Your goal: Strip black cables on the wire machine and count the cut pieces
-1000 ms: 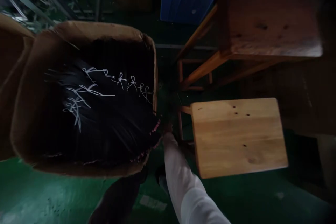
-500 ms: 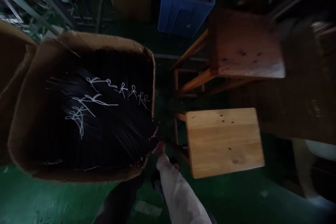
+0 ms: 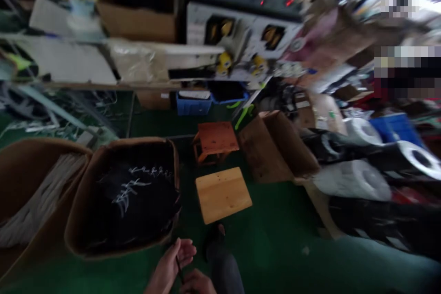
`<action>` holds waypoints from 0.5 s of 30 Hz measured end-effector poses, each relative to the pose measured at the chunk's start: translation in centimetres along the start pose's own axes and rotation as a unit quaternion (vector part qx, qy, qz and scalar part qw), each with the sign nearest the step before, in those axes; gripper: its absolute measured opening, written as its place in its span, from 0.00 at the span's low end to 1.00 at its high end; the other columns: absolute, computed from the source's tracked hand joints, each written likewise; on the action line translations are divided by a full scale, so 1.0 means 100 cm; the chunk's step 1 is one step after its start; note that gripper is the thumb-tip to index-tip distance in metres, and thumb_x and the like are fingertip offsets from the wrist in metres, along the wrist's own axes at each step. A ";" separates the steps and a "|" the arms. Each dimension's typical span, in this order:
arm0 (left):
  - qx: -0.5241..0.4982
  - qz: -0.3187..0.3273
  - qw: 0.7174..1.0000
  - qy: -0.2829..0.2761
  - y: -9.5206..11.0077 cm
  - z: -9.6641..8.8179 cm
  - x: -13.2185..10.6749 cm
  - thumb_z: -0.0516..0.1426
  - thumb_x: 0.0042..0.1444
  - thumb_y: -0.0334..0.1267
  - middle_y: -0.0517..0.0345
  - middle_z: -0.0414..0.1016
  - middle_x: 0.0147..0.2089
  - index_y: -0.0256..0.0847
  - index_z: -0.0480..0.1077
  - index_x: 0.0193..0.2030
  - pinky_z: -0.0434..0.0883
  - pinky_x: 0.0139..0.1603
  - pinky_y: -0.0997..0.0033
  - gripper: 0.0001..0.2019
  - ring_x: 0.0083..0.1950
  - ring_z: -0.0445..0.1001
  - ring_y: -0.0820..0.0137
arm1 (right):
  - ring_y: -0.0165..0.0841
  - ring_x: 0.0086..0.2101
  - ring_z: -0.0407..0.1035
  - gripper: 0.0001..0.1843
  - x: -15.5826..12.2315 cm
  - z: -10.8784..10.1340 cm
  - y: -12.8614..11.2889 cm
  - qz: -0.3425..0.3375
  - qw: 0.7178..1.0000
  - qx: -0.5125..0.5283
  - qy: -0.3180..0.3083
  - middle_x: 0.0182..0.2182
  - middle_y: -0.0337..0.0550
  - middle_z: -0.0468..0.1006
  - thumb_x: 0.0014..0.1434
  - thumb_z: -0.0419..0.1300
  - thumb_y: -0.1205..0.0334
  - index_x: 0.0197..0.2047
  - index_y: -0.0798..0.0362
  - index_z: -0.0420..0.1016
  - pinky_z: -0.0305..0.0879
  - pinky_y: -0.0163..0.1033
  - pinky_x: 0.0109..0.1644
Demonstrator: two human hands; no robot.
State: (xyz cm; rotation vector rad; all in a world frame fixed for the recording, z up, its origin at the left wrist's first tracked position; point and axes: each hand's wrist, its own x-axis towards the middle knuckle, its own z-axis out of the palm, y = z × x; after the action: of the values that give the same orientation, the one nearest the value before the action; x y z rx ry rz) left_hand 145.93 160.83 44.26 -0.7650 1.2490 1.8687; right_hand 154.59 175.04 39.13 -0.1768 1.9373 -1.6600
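At the bottom of the view, my left hand and my right hand are close together, just below the near edge of a cardboard box. A thin black strand runs from my left hand's curled fingers down towards my right hand. My right hand is partly cut off by the frame, so its grip is unclear. The box is packed with bundled black strands, tied with white ties.
A second cardboard box with white cables stands left of the first. Two wooden stools stand ahead on the green floor. My dark trouser leg shows below. Cardboard, a blue crate, wrapped rolls and machinery crowd the back.
The view has swung up and widened, showing much more of the room. My hand has left the box's near right corner and now sits below the box with the black strand.
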 end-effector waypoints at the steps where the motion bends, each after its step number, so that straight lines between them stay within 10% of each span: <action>1: -0.049 -0.002 0.999 -0.007 0.017 0.015 -0.006 0.55 0.44 0.66 0.50 0.78 0.32 0.39 0.73 0.36 0.74 0.40 0.65 0.29 0.36 0.77 0.64 | 0.40 0.37 0.73 0.28 0.002 -0.009 -0.006 -0.005 1.000 0.002 -0.017 0.37 0.47 0.77 0.52 0.52 0.32 0.36 0.44 0.80 0.70 0.43 0.41; 4: -0.038 0.036 0.999 0.010 0.063 0.055 -0.027 0.58 0.40 0.66 0.62 0.68 0.19 0.39 0.72 0.32 0.64 0.20 0.74 0.29 0.17 0.61 0.77 | 0.41 0.45 0.71 0.27 0.003 -0.054 -0.026 -0.039 0.998 -0.015 -0.046 0.44 0.45 0.77 0.51 0.54 0.34 0.39 0.45 0.80 0.67 0.42 0.49; 8: 0.064 0.118 0.987 0.084 0.102 0.091 -0.050 0.57 0.41 0.67 0.65 0.64 0.19 0.40 0.72 0.38 0.56 0.19 0.79 0.30 0.18 0.57 0.79 | 0.41 0.51 0.68 0.20 -0.023 -0.149 -0.071 -0.030 0.989 -0.145 0.010 0.50 0.46 0.75 0.50 0.62 0.56 0.48 0.46 0.76 0.62 0.43 0.56; 15: 0.264 0.119 0.924 0.248 0.063 0.118 -0.064 0.46 0.30 0.79 0.59 0.64 0.16 0.41 0.72 0.23 0.65 0.22 0.71 0.39 0.22 0.66 0.68 | 0.43 0.45 0.72 0.15 -0.023 -0.372 -0.148 0.011 0.947 -0.285 0.147 0.43 0.52 0.78 0.54 0.54 0.67 0.43 0.53 0.78 0.67 0.46 0.51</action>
State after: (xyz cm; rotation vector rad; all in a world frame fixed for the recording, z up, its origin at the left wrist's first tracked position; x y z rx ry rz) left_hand 143.27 168.74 56.52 -0.8323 2.1387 1.4312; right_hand 134.02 204.95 56.06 -0.1308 2.6018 -1.1136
